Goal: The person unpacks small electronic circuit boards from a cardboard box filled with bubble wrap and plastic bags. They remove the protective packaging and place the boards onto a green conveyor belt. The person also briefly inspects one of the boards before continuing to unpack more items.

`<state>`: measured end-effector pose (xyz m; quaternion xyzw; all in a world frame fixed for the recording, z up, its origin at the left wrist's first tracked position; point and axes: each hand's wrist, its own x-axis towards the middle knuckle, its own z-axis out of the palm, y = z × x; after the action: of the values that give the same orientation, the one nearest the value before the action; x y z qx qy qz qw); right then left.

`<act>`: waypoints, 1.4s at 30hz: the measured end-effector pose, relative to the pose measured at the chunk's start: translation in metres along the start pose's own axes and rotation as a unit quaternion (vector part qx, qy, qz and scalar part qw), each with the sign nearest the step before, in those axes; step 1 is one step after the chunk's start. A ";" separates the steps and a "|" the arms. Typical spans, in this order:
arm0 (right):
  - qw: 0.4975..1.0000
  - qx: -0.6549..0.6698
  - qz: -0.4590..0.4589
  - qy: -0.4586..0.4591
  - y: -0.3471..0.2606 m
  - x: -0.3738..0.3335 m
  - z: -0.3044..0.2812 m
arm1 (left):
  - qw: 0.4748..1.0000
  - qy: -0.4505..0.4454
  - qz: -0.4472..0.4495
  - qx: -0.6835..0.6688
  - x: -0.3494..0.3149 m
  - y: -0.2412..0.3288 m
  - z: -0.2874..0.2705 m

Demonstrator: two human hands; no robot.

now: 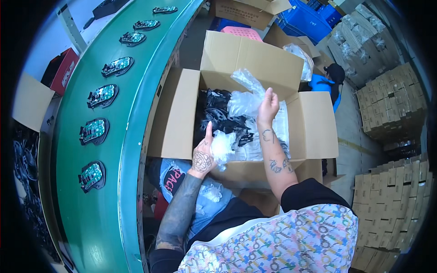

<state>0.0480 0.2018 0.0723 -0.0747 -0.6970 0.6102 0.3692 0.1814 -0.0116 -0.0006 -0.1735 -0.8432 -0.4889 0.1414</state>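
Note:
An open cardboard box [182, 113] stands in front of me, full of black plastic parts [214, 111] in clear plastic bags. My left hand [202, 157] grips a crumpled clear bag [224, 146] at the box's near edge, its index finger pointing up. My right hand [267, 107] reaches into the box and pinches another clear plastic bag [243, 102], lifting it above the parts.
A green conveyor belt [118, 136] curves along my left, carrying several black housings with green circuit boards [93, 130]. Stacked cardboard cartons [391, 104] line the right side. Blue crates [309, 18] and a pink crate sit beyond the box. A person in blue [325, 84] crouches behind it.

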 end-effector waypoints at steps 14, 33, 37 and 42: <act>0.673 0.229 0.598 -0.370 -0.011 -0.124 -0.014 | 0.996 -0.010 0.085 0.014 -0.006 -0.011 0.002; 0.777 -0.215 0.392 -0.443 0.125 0.010 -0.044 | 0.992 -0.029 0.107 0.062 -0.012 -0.012 -0.001; 0.754 -0.244 0.394 -0.465 0.115 0.008 -0.043 | 0.992 -0.052 0.105 0.054 -0.012 -0.010 -0.002; 0.805 -0.339 0.144 -0.465 0.131 0.016 -0.043 | 0.990 -0.036 0.129 0.054 -0.008 -0.005 0.001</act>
<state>0.0174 0.2773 -0.0403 -0.0019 -0.9290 0.3428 -0.1394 0.1865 -0.0141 -0.0083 -0.2903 -0.8436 -0.4135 0.1816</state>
